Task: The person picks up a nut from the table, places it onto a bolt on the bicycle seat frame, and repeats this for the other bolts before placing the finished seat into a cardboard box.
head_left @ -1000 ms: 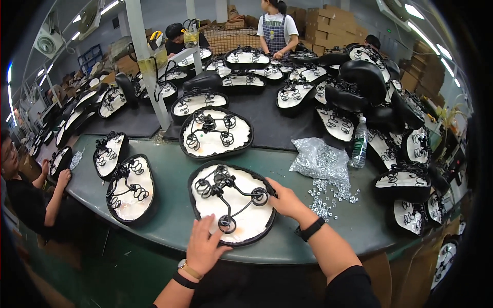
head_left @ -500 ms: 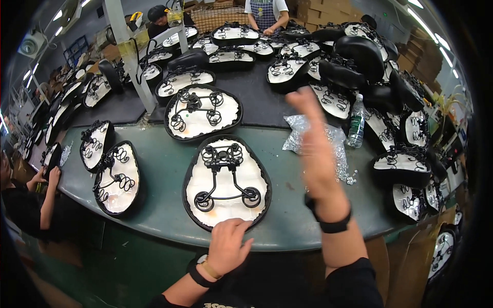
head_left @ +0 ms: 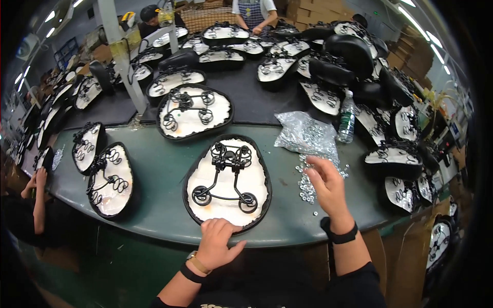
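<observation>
A bicycle saddle (head_left: pixel 215 179) lies upside down on the green bench in front of me. Its white underside carries a black wire frame with coil springs. My left hand (head_left: pixel 219 240) rests its fingers on the saddle's near rim, with the thumb stretched out to the side. To the right, my right hand (head_left: pixel 328 191) hovers beside a scatter of small metal nuts (head_left: pixel 306 191). Its thumb and forefinger are apart, with nothing visible between them; the other fingers are partly hidden. Behind it lies a clear plastic bag (head_left: pixel 303 134) full of such nuts.
Another upturned saddle (head_left: pixel 197 117) lies just beyond, and two more, including a near one (head_left: pixel 110 179), sit at left. A plastic bottle (head_left: pixel 347 118) stands before a large saddle pile (head_left: pixel 339 72) at right. A metal post (head_left: pixel 120 56) rises at back left. Other people work nearby.
My right hand has come down and nearer, from raised in front of the bag to beside the loose nuts. My left hand stays at the saddle's near rim. The whole view has shifted slightly.
</observation>
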`<state>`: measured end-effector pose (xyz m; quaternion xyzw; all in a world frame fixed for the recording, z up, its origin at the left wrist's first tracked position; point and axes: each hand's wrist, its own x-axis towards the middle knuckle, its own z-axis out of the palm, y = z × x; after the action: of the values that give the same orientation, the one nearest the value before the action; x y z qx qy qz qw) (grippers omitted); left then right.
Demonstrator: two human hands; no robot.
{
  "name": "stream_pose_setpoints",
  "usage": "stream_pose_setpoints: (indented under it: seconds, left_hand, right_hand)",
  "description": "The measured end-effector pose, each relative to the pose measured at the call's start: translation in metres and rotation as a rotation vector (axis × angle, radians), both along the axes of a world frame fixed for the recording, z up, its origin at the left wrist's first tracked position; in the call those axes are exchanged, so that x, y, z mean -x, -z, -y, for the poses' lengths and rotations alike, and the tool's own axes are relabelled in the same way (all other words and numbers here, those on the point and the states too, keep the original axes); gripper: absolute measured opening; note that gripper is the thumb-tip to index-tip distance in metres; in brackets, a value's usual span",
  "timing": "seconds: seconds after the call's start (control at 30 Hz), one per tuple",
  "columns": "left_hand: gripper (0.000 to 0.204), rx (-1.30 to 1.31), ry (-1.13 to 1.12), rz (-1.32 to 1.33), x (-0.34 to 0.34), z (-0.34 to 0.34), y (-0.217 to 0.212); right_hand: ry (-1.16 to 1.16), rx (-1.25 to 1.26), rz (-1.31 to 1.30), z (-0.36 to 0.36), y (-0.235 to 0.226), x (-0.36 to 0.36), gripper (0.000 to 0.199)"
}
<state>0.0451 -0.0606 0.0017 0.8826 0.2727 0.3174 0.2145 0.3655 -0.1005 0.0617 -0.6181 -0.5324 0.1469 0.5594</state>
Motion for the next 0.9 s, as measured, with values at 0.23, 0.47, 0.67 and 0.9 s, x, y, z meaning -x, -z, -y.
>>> stream_pose_setpoints:
  seconds: [0.23, 0.47, 0.67, 0.9]
  left_hand:
    - [0.040, 0.032, 0.105, 0.041, 0.017, -0.027, -0.007]
    - [0.069, -0.182, 0.026, -0.118, -0.005, 0.011, -0.012]
    - [0.063, -0.221, -0.073, -0.059, -0.012, 0.017, 0.010]
    - [0.052, -0.186, -0.074, -0.108, -0.012, 0.011, -0.001]
  right_hand:
    - [0.126, 0.395, 0.425, 0.114, 0.047, -0.027, 0.018]
    - [0.260, 0.381, 0.512, 0.117, 0.080, -0.007, 0.030]
    - [0.247, 0.369, 0.557, 0.106, 0.081, -0.016, 0.018]
    - [0.178, 0.510, 0.414, 0.096, 0.070, -0.014, 0.013]
